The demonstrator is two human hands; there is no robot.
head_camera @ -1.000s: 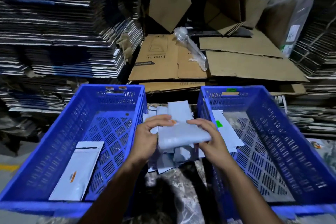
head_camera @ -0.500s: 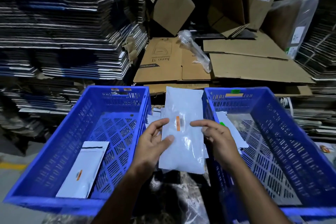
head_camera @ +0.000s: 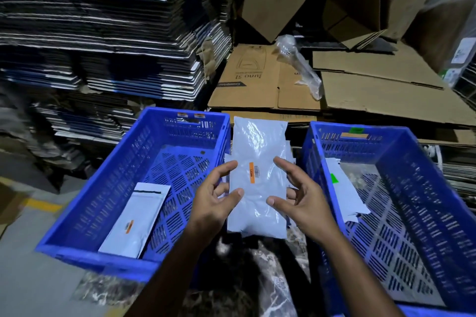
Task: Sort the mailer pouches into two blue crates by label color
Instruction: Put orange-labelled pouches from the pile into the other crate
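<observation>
Between the two crates I hold up a white mailer pouch with an orange label facing me. My left hand pinches its left edge, thumb in front and fingers behind. My right hand grips the right edge the same way. The left blue crate has orange tags on its far rim and holds one pouch with an orange label. The right blue crate has a green tag on its far rim and holds a pouch with a green label. More pouches lie under the held one, mostly hidden.
Flattened brown cartons and a clear plastic wrap lie behind the crates. Tall stacks of flat cardboard rise at the left. Grey floor with a yellow line shows at lower left.
The pouch was lifted off the pile and turned upright, label toward me. Both hands moved from its top to its side edges.
</observation>
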